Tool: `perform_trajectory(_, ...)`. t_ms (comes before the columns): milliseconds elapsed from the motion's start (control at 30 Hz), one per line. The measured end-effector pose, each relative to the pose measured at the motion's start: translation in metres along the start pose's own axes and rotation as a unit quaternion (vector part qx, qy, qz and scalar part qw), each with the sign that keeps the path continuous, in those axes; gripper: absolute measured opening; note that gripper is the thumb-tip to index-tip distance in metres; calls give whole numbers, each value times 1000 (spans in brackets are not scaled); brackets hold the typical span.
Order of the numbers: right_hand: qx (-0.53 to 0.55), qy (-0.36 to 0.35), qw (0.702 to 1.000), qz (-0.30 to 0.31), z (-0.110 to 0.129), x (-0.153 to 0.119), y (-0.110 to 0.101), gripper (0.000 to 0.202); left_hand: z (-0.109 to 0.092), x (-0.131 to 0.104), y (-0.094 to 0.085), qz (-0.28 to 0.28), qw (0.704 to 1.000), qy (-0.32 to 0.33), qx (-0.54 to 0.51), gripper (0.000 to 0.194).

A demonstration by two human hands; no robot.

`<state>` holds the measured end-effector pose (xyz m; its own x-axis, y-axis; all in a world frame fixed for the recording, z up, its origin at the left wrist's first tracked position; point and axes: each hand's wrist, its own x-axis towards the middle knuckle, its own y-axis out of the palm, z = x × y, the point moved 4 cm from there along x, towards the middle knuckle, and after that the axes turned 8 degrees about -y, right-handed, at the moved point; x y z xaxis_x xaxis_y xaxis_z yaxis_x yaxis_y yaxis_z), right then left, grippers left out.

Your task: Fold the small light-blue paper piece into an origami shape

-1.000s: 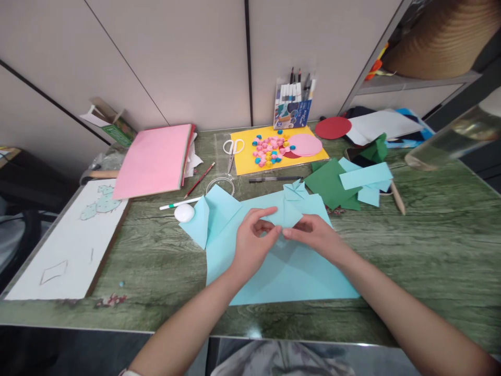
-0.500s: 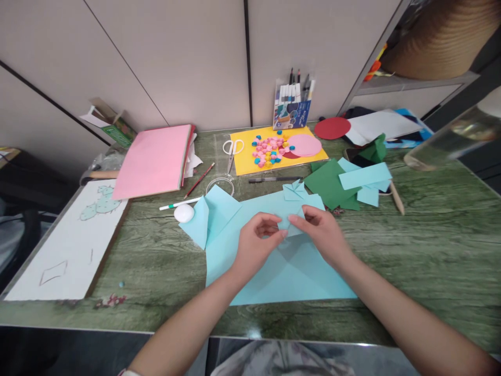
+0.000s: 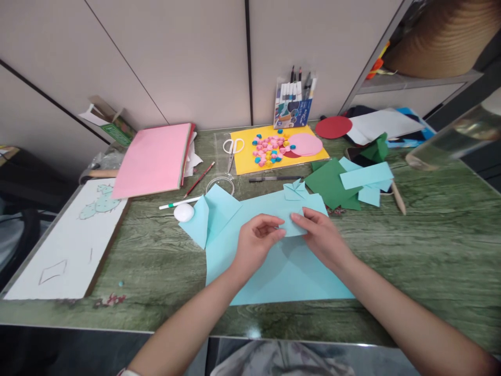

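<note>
Between my two hands is a small piece of light blue paper (image 3: 293, 228), held above a large light blue sheet (image 3: 282, 277). My left hand (image 3: 258, 237) pinches its left edge between thumb and fingers. On the right side, my right hand (image 3: 323, 232) grips it with the thumb on top and the fingers partly hidden behind. Just beyond the hands lies a folded light blue paper piece (image 3: 295, 190). At the large sheet's left corner, a white egg-shaped object (image 3: 183, 212) rests against a folded-over blue flap (image 3: 201, 219).
Scissors (image 3: 230, 151) and pink, blue and yellow bits (image 3: 270, 149) lie on a yellow sheet (image 3: 242, 164). Green paper (image 3: 332, 183) and blue strips (image 3: 366, 176) are at the right. A pink pad (image 3: 152, 159) and a board with cactus drawings (image 3: 62, 245) stand left.
The small blue paper has turned flatter between my hands, showing more of its face. My right thumb has shifted slightly to the right along it.
</note>
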<state>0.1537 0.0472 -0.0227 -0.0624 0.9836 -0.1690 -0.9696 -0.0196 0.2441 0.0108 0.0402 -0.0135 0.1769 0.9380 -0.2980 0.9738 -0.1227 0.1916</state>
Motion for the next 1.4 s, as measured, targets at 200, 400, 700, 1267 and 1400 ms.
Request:
perform_trajectory(200,-44,-30,998,-44,-3,4,-9,25,0,3,-7,-57,998,7,-27,28)
perform_trajectory(400,-41,-20,996,-81,-9,5,-14,23,2,6,-10,-64,997,-29,-19,29)
perform_trajectory(700,24,4,999,-22,1,6,-5,23,5,5,-7,-6,995,-48,-91,28)
perform_trajectory(1267,-158,-45,986,28,4,-1,0,35,7,4,-4,-1,995,-74,-64,27)
perform_trajectory(1400,-175,-46,983,20,2,-1,-2,36,6,4,-2,11,997,-59,-58,26)
